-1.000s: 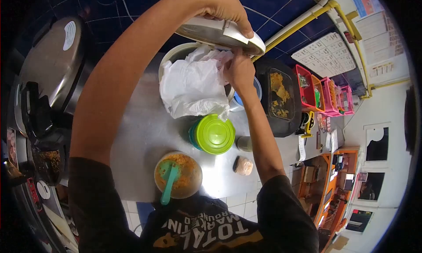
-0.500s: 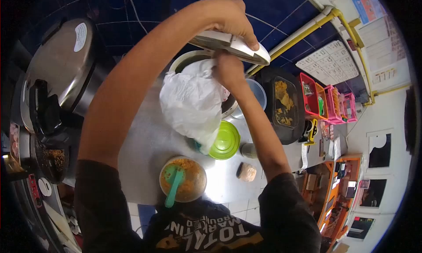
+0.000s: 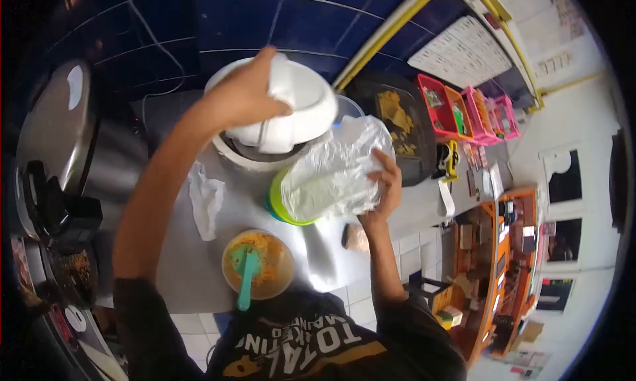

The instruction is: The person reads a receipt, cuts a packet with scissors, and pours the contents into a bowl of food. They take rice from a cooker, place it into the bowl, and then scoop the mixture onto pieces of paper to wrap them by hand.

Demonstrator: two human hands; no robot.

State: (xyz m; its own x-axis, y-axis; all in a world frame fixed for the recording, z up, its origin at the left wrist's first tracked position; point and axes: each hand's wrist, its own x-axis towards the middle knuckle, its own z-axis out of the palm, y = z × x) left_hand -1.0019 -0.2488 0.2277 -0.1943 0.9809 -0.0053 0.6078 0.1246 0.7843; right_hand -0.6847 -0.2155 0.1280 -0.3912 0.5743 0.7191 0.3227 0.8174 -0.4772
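Note:
My left hand (image 3: 248, 96) is closed on the handle of a white lid (image 3: 315, 106). The lid lies tilted over a round pot (image 3: 242, 157), leaving a dark gap along the near side. To the right, my right hand (image 3: 385, 185) grips a crumpled white plastic bag (image 3: 338, 172), its fingers bent over the bag's side. Below the bag, a lime-green lidded container (image 3: 283, 207) is partly covered. A bowl (image 3: 281, 275) with orange-yellow food stands near my body, a turquoise spoon (image 3: 246, 281) resting in it.
A crumpled white sheet (image 3: 207, 199) lies on the metal counter (image 3: 189, 275). A large steel cooker (image 3: 66, 129) stands on the left. At the right are a black container of yellow food (image 3: 396, 119), coloured baskets (image 3: 457, 109) and a small wrapped packet (image 3: 356, 237).
My left hand has lowered the raised lid onto the pot. My right hand has drawn the plastic bag away from the pot, rightward over the green container. A crumpled white sheet now shows on the counter.

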